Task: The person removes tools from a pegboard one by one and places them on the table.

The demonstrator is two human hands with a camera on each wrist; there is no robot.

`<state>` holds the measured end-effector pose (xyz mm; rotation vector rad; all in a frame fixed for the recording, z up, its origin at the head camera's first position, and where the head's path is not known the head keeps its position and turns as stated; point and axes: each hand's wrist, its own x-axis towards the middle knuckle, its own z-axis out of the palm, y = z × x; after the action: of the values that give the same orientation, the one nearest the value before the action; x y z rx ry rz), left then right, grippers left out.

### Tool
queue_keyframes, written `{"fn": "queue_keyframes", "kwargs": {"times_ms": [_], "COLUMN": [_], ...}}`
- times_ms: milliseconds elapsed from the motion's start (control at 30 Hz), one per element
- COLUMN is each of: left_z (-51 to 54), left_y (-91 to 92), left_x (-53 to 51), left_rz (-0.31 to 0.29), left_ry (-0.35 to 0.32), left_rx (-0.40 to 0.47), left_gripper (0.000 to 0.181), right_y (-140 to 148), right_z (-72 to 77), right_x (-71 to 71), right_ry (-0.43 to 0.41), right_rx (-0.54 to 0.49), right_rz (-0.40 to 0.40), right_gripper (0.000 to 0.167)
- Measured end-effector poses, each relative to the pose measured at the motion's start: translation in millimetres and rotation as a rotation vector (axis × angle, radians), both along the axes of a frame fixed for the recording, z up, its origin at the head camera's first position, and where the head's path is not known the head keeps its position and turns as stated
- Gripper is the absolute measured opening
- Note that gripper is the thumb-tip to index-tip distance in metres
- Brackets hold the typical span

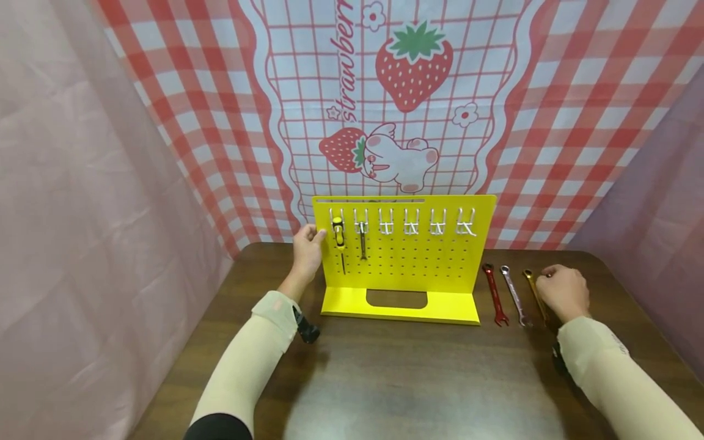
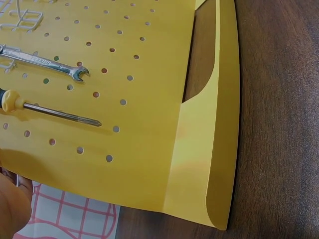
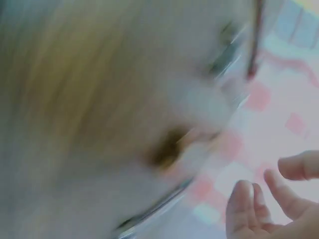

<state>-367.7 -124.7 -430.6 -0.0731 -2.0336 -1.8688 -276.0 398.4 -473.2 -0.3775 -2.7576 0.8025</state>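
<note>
At its left edge, the yellow pegboard point(image 1: 423, 260) is gripped by my left hand point(image 1: 307, 252), with fingers reaching behind the board. A yellow-and-black screwdriver point(image 1: 338, 235) and a silver wrench point(image 1: 363, 241) hang on its two leftmost hooks. My right hand point(image 1: 565, 293) is over the table's right side, close to a gold wrench point(image 1: 535, 293). The right wrist view is blurred, but its fingers point(image 3: 241, 209) are loosely bent and apart with nothing between them. Left of the gold wrench lie a pale silver-pink wrench point(image 1: 514, 293) and a red wrench point(image 1: 496, 296).
Several white hooks point(image 1: 411, 223) line the board's top, those to the right bare. The brown wooden table point(image 1: 418, 373) extends in front. A red-and-white strawberry cloth point(image 1: 407, 128) hangs behind, with pink curtains point(image 1: 82, 214) at the sides.
</note>
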Motion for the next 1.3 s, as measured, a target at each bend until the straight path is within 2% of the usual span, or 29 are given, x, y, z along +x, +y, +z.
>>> {"fn": "queue_keyframes", "kwargs": {"times_ms": [167,267,433,533,633,1000,1133,1300], "left_z": [0.0,-0.7,-2.0,-1.9,-1.0,-1.9,-1.5,-0.9], "left_y": [-1.1,-1.2,-1.1,-0.8,-0.7,-0.7,-0.6,-0.9], "left_x": [0.4,0.6,1.8,1.8,1.7,2.0,2.2,1.4], "left_rz": [-0.001,0.000,-0.013,-0.018,-0.018,-0.015,-0.017,-0.013], "left_ry": [-0.001,0.000,-0.014,-0.017,-0.014,-0.014,-0.018,-0.020], "left_rx": [-0.002,-0.006,-0.006,-0.001,-0.002,-0.018,-0.016,-0.019], "left_gripper": [0.012,0.012,0.013,0.013,0.013,0.015,0.014,0.014], "right_y": [-54.6,-81.7,-117.7,-135.5,-152.8,-215.9,-237.9,-257.5], "right_z": [15.2,22.6,27.7,26.5,24.9,29.7,36.3,46.8], "right_x": [1.9,3.6,6.2,5.3,3.1,-11.0,-18.0,-25.2], "right_ry": [0.236,0.299,0.294,0.287,0.267,0.213,0.209,0.162], "right_rx": [-0.062,-0.135,-0.259,-0.297,-0.320,-0.433,-0.496,-0.589], "right_rz": [0.051,0.094,0.248,0.374,0.447,0.544,0.577,0.611], "right_gripper": [0.030,0.025,0.020,0.021,0.021,0.023,0.023,0.028]}}
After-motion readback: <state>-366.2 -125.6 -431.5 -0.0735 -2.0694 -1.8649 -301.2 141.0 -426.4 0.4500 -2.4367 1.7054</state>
